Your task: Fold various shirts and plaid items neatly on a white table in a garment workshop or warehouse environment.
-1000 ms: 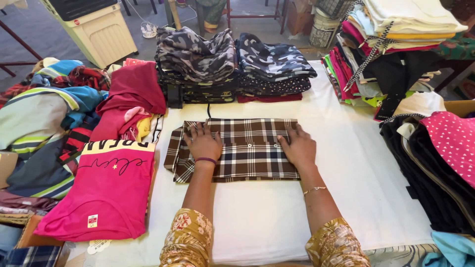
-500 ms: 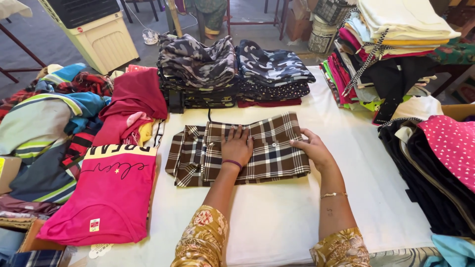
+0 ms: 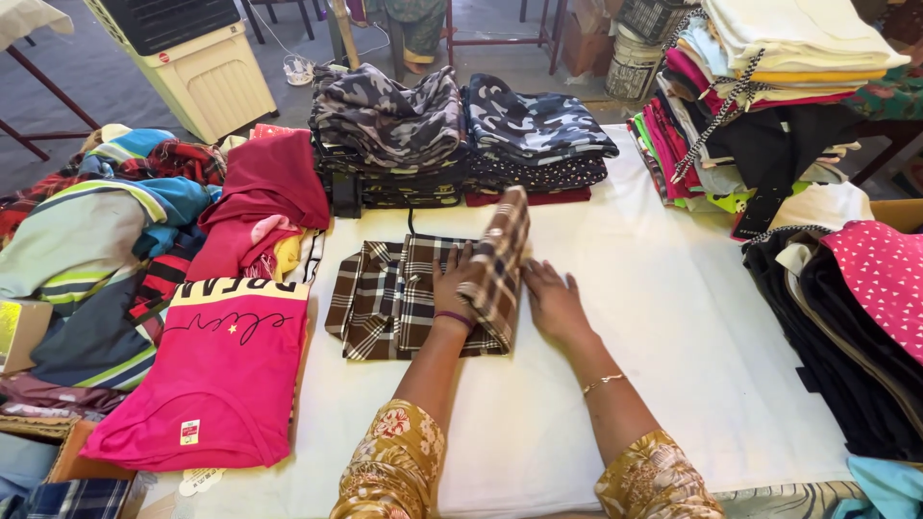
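Grey concrete floor (image 3: 87, 82) beyond the far edge, with a cream air cooler (image 3: 192, 58) standing off the far-left corner and red metal frame legs (image 3: 452, 29) behind.

White cloth-covered table (image 3: 673, 365) filling most of view (bare stretch right of centre).

Loose heap of striped and red garments (image 3: 115, 250) spilling along the left edge. Dark clothing pile (image 3: 846, 336) along the right edge, pink dotted piece (image 3: 880, 279) on top. Tall stack of folded cream and coloured clothes (image 3: 769, 67) at the far-right corner.

Two stacks of folded camouflage garments (image 3: 461, 135) side by side at the far edge, centre.

Pink printed t-shirt (image 3: 216, 375) lying flat near the left edge, toward the near side, maroon garment (image 3: 274, 192) just beyond it.

Brown-and-white plaid shirt (image 3: 385, 303) at the table's middle, just near of the camouflage stacks, right part lifted and folding over leftward.

Left hand (image 3: 457, 284) flat on the plaid shirt, fingers spread, partly under the raised flap. Right hand (image 3: 548, 298) open, palm against the flap's right side, not pinching.
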